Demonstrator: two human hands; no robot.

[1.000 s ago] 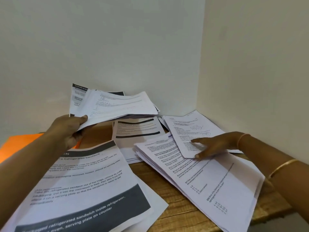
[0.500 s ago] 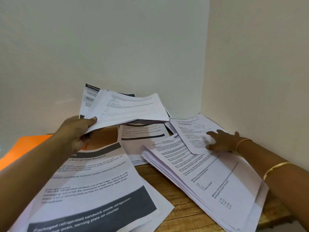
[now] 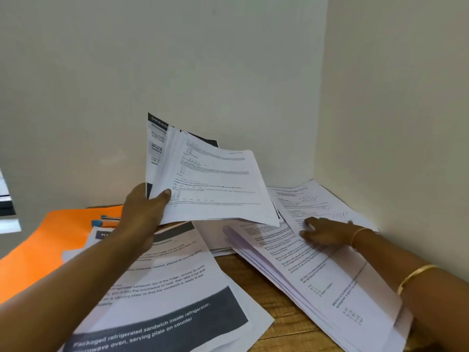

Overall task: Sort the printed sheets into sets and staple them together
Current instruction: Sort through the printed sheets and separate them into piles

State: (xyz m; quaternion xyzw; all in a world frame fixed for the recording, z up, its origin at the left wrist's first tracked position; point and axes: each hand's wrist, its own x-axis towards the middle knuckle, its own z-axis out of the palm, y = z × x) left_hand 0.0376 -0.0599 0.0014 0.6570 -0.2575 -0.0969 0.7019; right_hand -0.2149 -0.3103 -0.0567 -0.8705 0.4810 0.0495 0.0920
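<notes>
A: Two sets of fingers (image 3: 165, 195) matter. Our left hand (image 3: 144, 212) grips the raised sheaf (image 3: 215, 184) by one edge, right of the orange folder (image 3: 50, 245).
B: Our right hand (image 3: 324, 233) lies flat, fingers straight, on the spread pile (image 3: 317, 270), farther right of the folder.
A: We judge the fanned sheaf could slip and mix with the sheets on the worktop (image 3: 279, 301).

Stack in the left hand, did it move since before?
Yes. The stack held by the left hand has shifted right, closer to the wall corner.
</notes>
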